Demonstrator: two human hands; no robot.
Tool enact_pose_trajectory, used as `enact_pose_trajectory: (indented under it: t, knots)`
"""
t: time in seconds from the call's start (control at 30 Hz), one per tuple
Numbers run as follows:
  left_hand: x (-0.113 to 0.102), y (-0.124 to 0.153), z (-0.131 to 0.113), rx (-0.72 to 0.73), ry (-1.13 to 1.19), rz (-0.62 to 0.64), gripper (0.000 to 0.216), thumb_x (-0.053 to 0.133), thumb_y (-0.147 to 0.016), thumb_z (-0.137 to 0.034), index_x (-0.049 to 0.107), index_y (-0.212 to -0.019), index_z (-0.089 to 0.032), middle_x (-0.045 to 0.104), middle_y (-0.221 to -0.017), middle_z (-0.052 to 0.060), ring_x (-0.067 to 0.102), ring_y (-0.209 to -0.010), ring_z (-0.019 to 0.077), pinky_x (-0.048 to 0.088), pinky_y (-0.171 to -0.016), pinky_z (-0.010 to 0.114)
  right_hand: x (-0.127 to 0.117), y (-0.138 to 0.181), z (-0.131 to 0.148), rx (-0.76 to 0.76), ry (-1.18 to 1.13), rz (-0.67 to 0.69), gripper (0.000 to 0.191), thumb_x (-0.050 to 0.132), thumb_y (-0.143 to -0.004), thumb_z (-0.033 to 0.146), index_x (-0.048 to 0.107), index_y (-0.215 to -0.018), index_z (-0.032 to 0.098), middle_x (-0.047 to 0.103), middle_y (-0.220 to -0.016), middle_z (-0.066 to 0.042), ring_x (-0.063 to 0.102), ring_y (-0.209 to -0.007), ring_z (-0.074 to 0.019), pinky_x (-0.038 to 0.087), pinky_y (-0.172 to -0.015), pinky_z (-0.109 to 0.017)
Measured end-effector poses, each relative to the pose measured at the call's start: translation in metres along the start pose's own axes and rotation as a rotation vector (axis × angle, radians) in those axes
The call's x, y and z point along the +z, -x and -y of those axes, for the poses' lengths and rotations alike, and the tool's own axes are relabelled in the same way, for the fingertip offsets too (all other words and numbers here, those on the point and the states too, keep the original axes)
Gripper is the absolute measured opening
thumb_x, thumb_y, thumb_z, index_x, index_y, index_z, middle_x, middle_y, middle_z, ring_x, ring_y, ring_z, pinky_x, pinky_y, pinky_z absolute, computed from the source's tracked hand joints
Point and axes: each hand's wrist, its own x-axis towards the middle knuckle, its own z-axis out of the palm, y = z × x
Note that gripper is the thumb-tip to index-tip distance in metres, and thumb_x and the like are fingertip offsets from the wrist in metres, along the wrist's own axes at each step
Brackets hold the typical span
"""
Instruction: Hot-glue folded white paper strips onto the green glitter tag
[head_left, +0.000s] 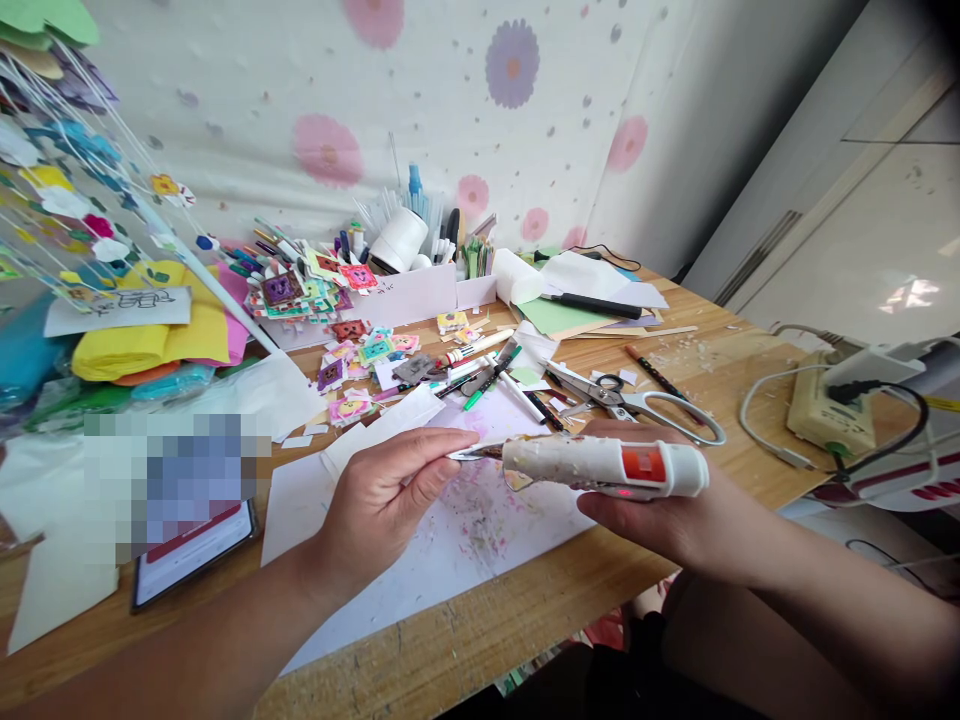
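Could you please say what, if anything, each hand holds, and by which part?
The left hand pinches a thin white piece by its left end. The right hand holds a white glue gun toward its rear; the exact grip is partly hidden.

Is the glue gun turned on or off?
It looks on: a small reddish light glows low on the glue gun, held in the right hand.
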Motion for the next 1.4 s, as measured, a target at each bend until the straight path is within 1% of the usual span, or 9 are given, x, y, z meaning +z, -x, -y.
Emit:
enact_pose_trajectory:
  t: [0.13,0.33,0.67,0.83,0.97,1.1,1.2,1.3,1.4]
  knots:
    - [0.0002,0.0001,-0.0004,-0.005,0.001,0.001,0.024,0.059,-0.087,-0.021,0.074,-0.104,-0.028,0.075,-0.104,0.002,0.069,-0.096,0.0181,0.052,-0.089,0.027,0.002,0.0003,-0.0027,0.068,-0.047,-0.047,0.01,0.057,-0.071,0.021,0.06,-0.081,0.021,0.064,-0.073,-0.003,0.062,-0.064,-0.0194,0.051,-0.054,-0.03]
    - [0.0001,0.0014,-0.0001,0.005,0.015,-0.002,0.025,0.059,-0.087,-0.021,0.074,-0.105,-0.03,0.075,-0.104,0.001,0.069,-0.095,0.0179,0.052,-0.088,0.027,0.0037,-0.0004,-0.0044,0.042,-0.007,-0.094,0.003,0.057,-0.069,0.022,0.057,-0.072,0.023,0.059,-0.059,0.0,0.061,-0.058,-0.0194,0.048,-0.047,-0.028]
    - [0.0002,0.0021,0.0005,0.006,-0.002,0.0,0.025,0.059,-0.088,-0.019,0.073,-0.106,-0.029,0.074,-0.105,0.001,0.068,-0.096,0.0161,0.051,-0.088,0.024,0.0023,0.0004,0.0018,-0.044,0.079,-0.061,0.01,0.053,-0.072,0.017,0.05,-0.064,0.021,0.053,-0.06,0.001,0.051,-0.053,-0.014,0.043,-0.049,-0.027]
    - [0.0009,0.0009,0.0003,0.0,-0.008,-0.003,0.025,0.059,-0.088,-0.02,0.073,-0.106,-0.028,0.075,-0.104,0.001,0.068,-0.096,0.0161,0.052,-0.087,0.024,0.0016,-0.001,0.0023,-0.081,0.095,-0.027,0.009,0.052,-0.073,0.013,0.051,-0.068,0.02,0.054,-0.066,0.0,0.051,-0.058,-0.0147,0.042,-0.054,-0.028]
    - [0.0003,0.0014,0.0008,0.007,-0.016,-0.003,0.024,0.059,-0.087,-0.019,0.074,-0.105,-0.027,0.075,-0.104,0.001,0.068,-0.096,0.0157,0.052,-0.088,0.023,0.0024,-0.0014,0.0001,-0.089,0.12,-0.054,0.011,0.052,-0.073,0.012,0.05,-0.066,0.02,0.053,-0.065,0.0,0.05,-0.059,-0.0147,0.041,-0.057,-0.028]
    - [-0.0013,0.0017,0.0016,0.058,-0.035,0.019,0.026,0.057,-0.087,-0.017,0.072,-0.107,-0.024,0.074,-0.105,0.002,0.068,-0.095,0.0155,0.052,-0.088,0.023,0.0035,-0.0011,-0.0028,-0.112,0.134,-0.069,0.014,0.052,-0.072,0.011,0.046,-0.063,0.02,0.051,-0.065,0.001,0.049,-0.06,-0.0139,0.041,-0.057,-0.027]
    - [-0.0014,0.0013,0.0017,0.09,-0.028,0.046,0.026,0.059,-0.085,-0.016,0.071,-0.107,-0.022,0.074,-0.104,0.004,0.069,-0.094,0.0158,0.055,-0.083,0.022,0.0037,-0.0002,-0.0033,-0.118,0.146,-0.06,0.018,0.052,-0.071,0.009,0.042,-0.062,0.02,0.046,-0.061,0.003,0.045,-0.055,-0.0119,0.038,-0.054,-0.026]
    - [0.0001,0.0014,0.003,0.103,-0.02,0.04,0.025,0.064,-0.081,-0.016,0.07,-0.105,-0.02,0.074,-0.103,0.005,0.068,-0.095,0.017,0.056,-0.079,0.022,0.0043,0.0,-0.0023,-0.112,0.178,-0.036,0.02,0.052,-0.07,0.008,0.039,-0.062,0.021,0.045,-0.061,0.003,0.043,-0.055,-0.0117,0.036,-0.054,-0.026]
    - [0.0021,0.0021,0.0054,0.139,-0.05,0.026,0.02,0.065,-0.08,-0.014,0.07,-0.099,-0.02,0.073,-0.099,0.005,0.068,-0.094,0.0169,0.056,-0.081,0.023,0.0063,-0.001,-0.0014,-0.1,0.184,0.01,0.02,0.053,-0.069,0.006,0.04,-0.064,0.021,0.047,-0.065,0.002,0.045,-0.058,-0.0129,0.036,-0.056,-0.027]
